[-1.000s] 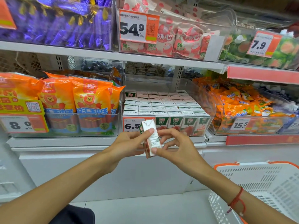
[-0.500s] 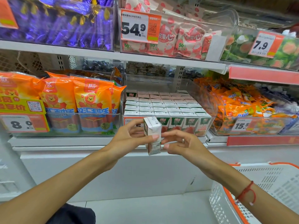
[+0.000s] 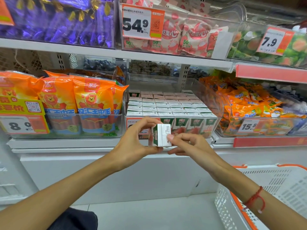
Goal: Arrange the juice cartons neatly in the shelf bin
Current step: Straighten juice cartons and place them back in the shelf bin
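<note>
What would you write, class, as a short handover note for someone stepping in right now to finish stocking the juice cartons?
Left hand: grips one juice carton from the left side.
Right hand: pinches the same carton's right edge with thumb and fingertips.
The carton is held in front of the clear shelf bin, not yet inside.
Done: the bin already holds tidy rows of cartons, standing upright.
Left: find a gap, likely near the front left, and set this carton in upright, label facing out.
A white basket stands at the right; its contents are not visible.

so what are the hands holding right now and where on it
One juice carton, held in front of the shelf bin. The left hand grips its left side and bottom; the right hand pinches its lower right edge.
</note>
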### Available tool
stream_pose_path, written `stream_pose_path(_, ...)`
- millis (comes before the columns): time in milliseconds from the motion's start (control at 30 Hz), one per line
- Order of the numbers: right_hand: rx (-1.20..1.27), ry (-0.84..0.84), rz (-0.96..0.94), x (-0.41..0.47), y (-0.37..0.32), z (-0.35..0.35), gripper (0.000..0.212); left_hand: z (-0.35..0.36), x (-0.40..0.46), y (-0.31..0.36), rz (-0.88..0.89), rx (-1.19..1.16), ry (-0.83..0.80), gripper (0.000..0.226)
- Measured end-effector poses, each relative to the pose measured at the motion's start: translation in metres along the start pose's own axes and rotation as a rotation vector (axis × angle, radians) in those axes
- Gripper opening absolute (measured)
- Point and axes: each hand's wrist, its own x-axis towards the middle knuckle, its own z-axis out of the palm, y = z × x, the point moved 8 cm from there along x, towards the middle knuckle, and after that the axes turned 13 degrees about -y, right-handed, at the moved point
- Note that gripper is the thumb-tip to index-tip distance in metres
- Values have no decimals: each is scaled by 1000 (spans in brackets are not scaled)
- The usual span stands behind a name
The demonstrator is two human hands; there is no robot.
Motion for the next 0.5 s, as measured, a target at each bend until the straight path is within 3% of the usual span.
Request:
stream_pose_path(200,-99,-85,15,0,1,-4,50,2,1,-1,-20,-70,-58,59)
stream_pose_path(333,-137,-260,-20,-5,1,0,74,6,0,-2,-55,-220,-107,66)
stream_pose_path(500,-64,-70,-134,-1,-6,-6,49,9,1,-1,-52,-380,-84,58)
